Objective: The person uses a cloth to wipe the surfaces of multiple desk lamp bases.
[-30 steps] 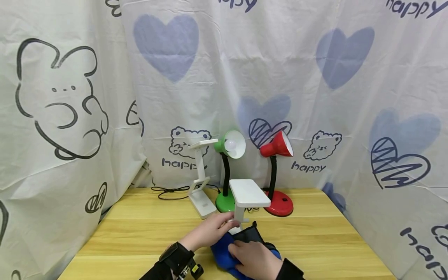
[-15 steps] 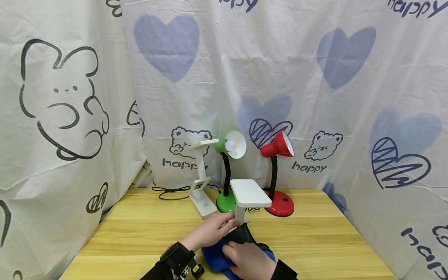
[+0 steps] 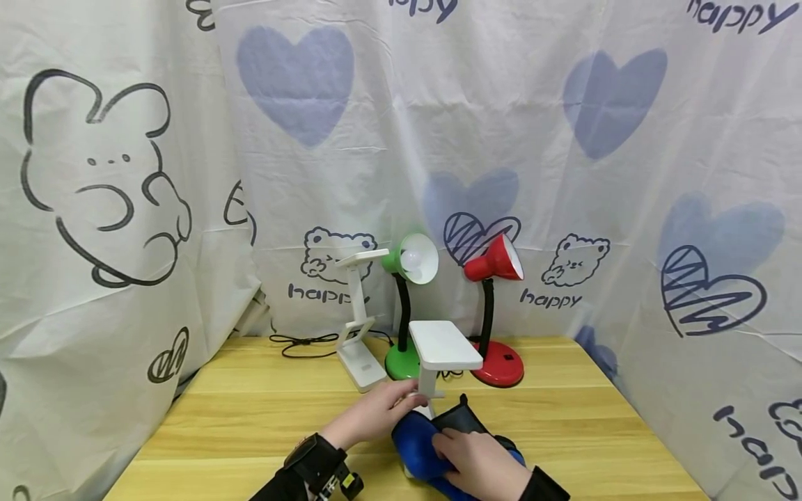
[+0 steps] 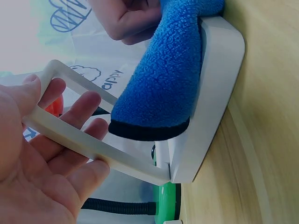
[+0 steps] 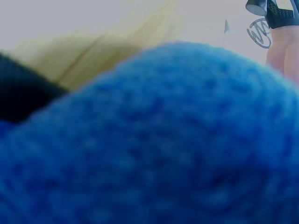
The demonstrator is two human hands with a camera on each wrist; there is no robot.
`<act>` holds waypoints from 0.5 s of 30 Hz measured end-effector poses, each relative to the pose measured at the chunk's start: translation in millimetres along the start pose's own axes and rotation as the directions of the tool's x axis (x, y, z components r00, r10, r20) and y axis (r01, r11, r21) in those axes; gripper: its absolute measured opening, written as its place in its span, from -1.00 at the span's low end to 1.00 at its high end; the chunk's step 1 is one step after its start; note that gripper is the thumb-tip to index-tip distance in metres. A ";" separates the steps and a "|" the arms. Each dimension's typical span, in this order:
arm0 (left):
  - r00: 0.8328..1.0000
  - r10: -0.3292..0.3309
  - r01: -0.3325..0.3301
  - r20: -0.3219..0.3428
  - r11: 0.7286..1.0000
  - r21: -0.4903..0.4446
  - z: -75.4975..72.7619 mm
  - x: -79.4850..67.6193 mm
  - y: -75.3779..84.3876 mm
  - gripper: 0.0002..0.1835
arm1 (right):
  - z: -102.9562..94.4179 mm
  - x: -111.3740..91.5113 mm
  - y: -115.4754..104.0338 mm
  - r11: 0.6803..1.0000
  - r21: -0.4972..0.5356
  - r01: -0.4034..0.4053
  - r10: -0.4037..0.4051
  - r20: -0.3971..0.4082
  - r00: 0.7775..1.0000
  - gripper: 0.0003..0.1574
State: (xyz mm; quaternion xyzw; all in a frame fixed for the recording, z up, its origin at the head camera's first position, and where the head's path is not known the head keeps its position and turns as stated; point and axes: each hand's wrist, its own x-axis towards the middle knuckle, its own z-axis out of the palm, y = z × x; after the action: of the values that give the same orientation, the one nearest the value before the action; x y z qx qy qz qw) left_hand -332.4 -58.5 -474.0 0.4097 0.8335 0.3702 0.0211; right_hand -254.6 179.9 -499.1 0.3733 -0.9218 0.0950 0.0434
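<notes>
A white folding desk lamp (image 3: 446,344) stands at the front of the table, its flat head level. My left hand (image 3: 376,412) holds the lamp by its frame-shaped support arm (image 4: 84,140), thumb and fingers around the bars in the left wrist view. My right hand (image 3: 481,459) grips a fluffy blue cloth (image 3: 416,445) with black edging and a dark side. In the left wrist view, the cloth lies over the lamp's white base (image 4: 217,88). Blue pile fills most of the right wrist view and hides the right fingers.
Behind stand a second white folding lamp (image 3: 363,358), a green lamp (image 3: 401,362) and a red lamp (image 3: 501,365). A black cord (image 3: 307,341) lies coiled at the back left of the wooden table (image 3: 250,410). A printed curtain (image 3: 401,139) hangs behind.
My right hand and the blue cloth shifted left across the lamp's base, then back right, now farther right than a second ago. My left hand and the lamp stay in place.
</notes>
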 end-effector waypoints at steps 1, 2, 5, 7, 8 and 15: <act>1.000 -0.001 0.001 -0.003 1.000 -0.001 -0.1 -0.2 0.2 -0.67 | 0.6 0.7 -0.4 1.000 -0.010 0.008 -0.008 -0.004 1.000 -0.72; 1.000 0.000 0.000 -0.004 1.000 0.000 -0.1 -0.4 0.4 -0.66 | 1.3 1.7 -0.9 1.000 -0.019 0.014 -0.014 -0.006 1.000 -0.72; 1.000 0.001 -0.001 -0.010 1.000 0.001 -0.3 -1.1 0.8 -0.65 | 3.7 6.3 -4.3 0.998 -0.063 0.026 -0.027 -0.004 1.000 -0.72; 1.000 0.002 -0.002 -0.010 1.000 0.001 -0.3 -1.3 0.9 -0.65 | 5.4 10.5 -8.1 0.995 -0.097 0.029 -0.029 0.006 1.000 -0.74; 1.000 0.002 -0.002 -0.010 1.000 0.001 -0.3 -1.6 0.8 -0.65 | 6.2 13.1 -10.3 0.993 -0.118 0.030 -0.028 0.016 0.999 -0.75; 1.000 0.024 -0.023 -0.012 1.000 0.020 -0.1 -2.3 2.1 -0.65 | 14.8 32.9 -25.7 0.988 -0.138 0.075 -0.072 0.025 0.997 -0.75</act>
State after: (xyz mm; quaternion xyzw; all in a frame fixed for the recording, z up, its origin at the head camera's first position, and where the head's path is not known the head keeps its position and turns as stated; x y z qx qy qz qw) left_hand -329.5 -59.3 -473.3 0.4174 0.8323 0.3648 0.0077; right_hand -260.4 136.4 -504.9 0.4039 -0.9122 0.0253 0.0635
